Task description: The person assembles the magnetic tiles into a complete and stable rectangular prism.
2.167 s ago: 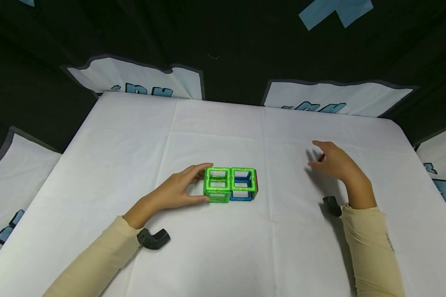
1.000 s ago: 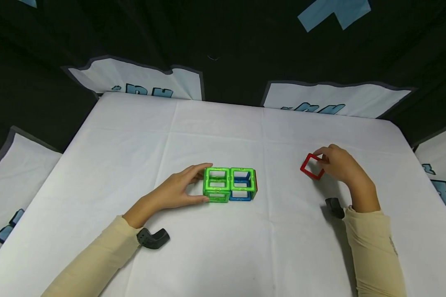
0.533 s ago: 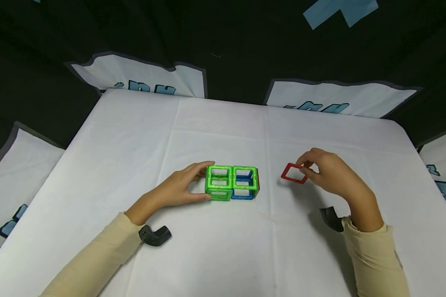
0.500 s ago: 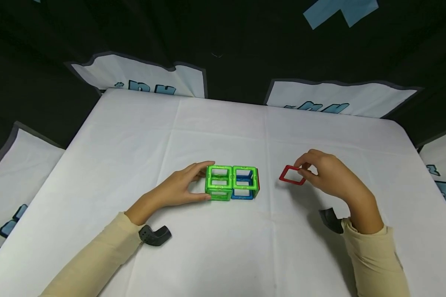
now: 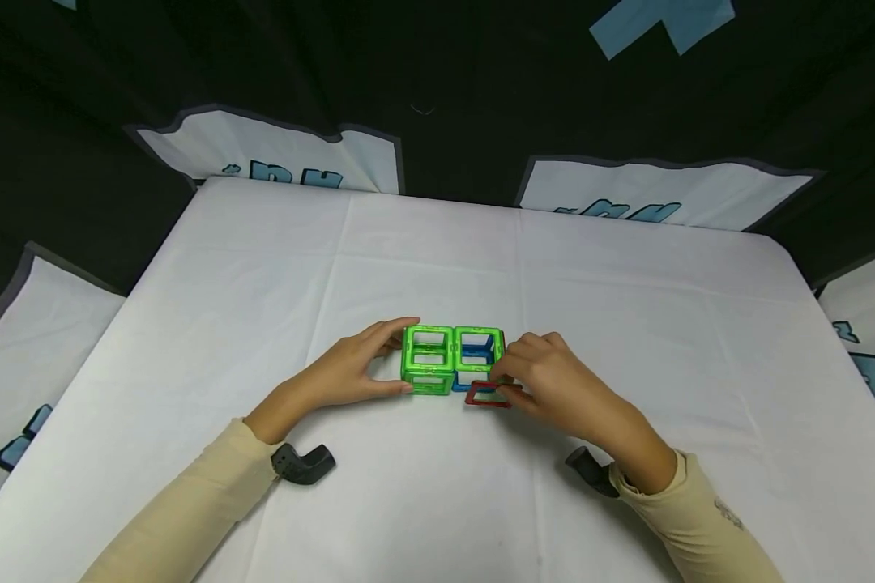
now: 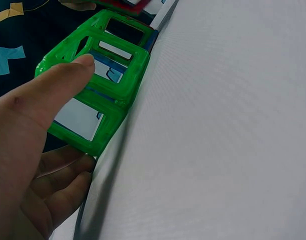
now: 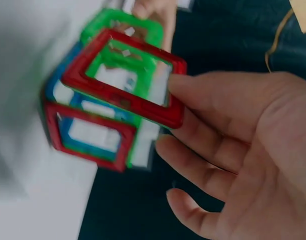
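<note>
Two joined cubes of square frame tiles stand mid-table, the left green cube [image 5: 427, 359] beside a blue and green cube [image 5: 479, 353]. My left hand [image 5: 350, 374] grips the green cube [image 6: 105, 75] from its left, thumb on the near side and fingers on the far side. My right hand [image 5: 547, 380] pinches a loose red square tile [image 5: 487, 395] by its right edge, holding it flat at the near side of the blue cube. In the right wrist view the red tile [image 7: 124, 80] hovers by the cube, whose end face also has a red tile [image 7: 88, 135].
A white cloth covers the table [image 5: 437, 267], with black backdrop behind. White sheets with blue print [image 5: 277, 154] hang past the far and side edges. Black wrist-camera mounts [image 5: 302, 463] sit under both forearms.
My right hand picked up the red tile at the right of the table and carried it left to the near side of the blue cube. My left hand stayed on the green cube.
</note>
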Demonstrator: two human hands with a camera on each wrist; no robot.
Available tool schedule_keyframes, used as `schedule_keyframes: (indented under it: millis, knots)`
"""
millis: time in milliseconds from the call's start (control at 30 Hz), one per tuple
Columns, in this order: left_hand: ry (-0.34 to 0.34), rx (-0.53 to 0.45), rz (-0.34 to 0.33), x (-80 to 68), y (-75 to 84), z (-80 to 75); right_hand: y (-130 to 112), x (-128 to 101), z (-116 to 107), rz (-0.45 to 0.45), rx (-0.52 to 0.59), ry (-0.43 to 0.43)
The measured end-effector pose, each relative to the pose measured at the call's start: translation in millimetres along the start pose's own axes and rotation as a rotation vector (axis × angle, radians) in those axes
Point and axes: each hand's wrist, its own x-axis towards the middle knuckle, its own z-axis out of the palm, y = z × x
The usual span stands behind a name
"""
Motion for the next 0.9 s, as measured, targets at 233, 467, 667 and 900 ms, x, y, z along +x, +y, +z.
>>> schedule_keyframes:
  millis: [233, 467, 667, 900]
  knots:
    - [0.005, 0.004, -0.001, 0.2, -0.5, 0.4, -9, 6, 17, -0.03, -0.068, 0.043]
    - [0.008, 0.005, 0.002, -0.2, -0.6, 0.4, -11, 8, 25, -0.047, -0.146, 0.084]
    - [0.007, 0.006, -0.002, 0.0, -1.1, 0.4, -11, 8, 26, -0.033, -0.174, 0.089]
    - [0.006, 0.004, -0.007, 0.1, -1.0, 0.2, -10, 8, 26, -0.035, -0.135, 0.095]
